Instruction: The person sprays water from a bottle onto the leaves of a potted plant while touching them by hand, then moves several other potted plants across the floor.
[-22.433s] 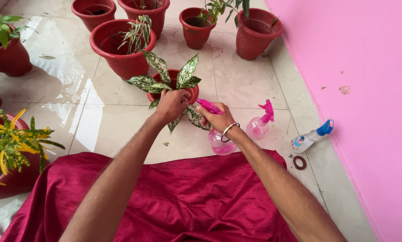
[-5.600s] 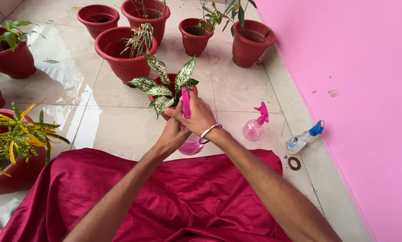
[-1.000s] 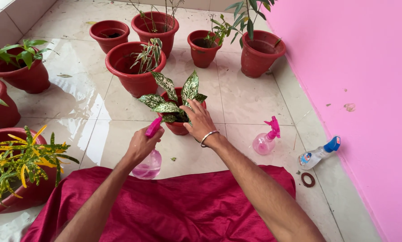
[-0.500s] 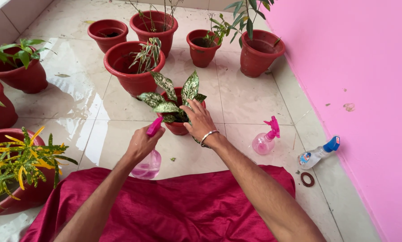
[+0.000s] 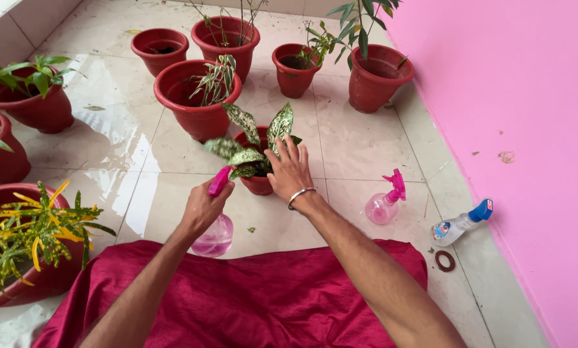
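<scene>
A crimson cloth (image 5: 256, 296) covers the person's lap at the near edge, both bare forearms reaching out over it. At about eleven o'clock from the lap, the left hand (image 5: 202, 209) is wrapped around the neck of a pink spray bottle (image 5: 215, 235), fingers curled tight on it, its magenta nozzle (image 5: 220, 181) poking up toward the plant and its round body hanging just above the tile. Just beyond, near twelve o'clock, the right hand (image 5: 290, 173), a metal bangle (image 5: 300, 195) at the wrist, lies with fingers spread and loose against the speckled green-and-white leaves (image 5: 256, 138), gripping nothing that I can make out. Those leaves rise from a small red pot (image 5: 258, 184) on the pale tiled floor (image 5: 360, 145).

Off at two o'clock a second pink spray bottle (image 5: 385, 203) stands alone, and farther right a clear bottle with a blue cap (image 5: 461, 224) lies against the pink wall (image 5: 514, 96), a brown ring (image 5: 444, 260) beside it. At nine o'clock sits a yellow-green croton (image 5: 34, 229). Farthest back, a cluster of red pots (image 5: 198, 96) holds thinner plants.
</scene>
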